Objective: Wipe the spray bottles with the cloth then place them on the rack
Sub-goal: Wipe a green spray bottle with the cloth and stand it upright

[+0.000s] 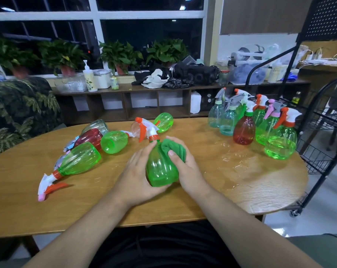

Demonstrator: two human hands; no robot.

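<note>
Spray bottle, translucent green ribbed plastic, held in left hand grip; right hand grip clutches plush cloth.

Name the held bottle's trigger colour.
The trigger of the translucent green plastic spray bottle is orange; head view.

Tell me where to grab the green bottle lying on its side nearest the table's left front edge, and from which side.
Likely the tapered shoulder of the lying green bottle, just behind its orange collar, coming from above. It lies on its side and is narrow enough there for fingers to wrap, while a red bottle lies close by its wide base end.
</note>
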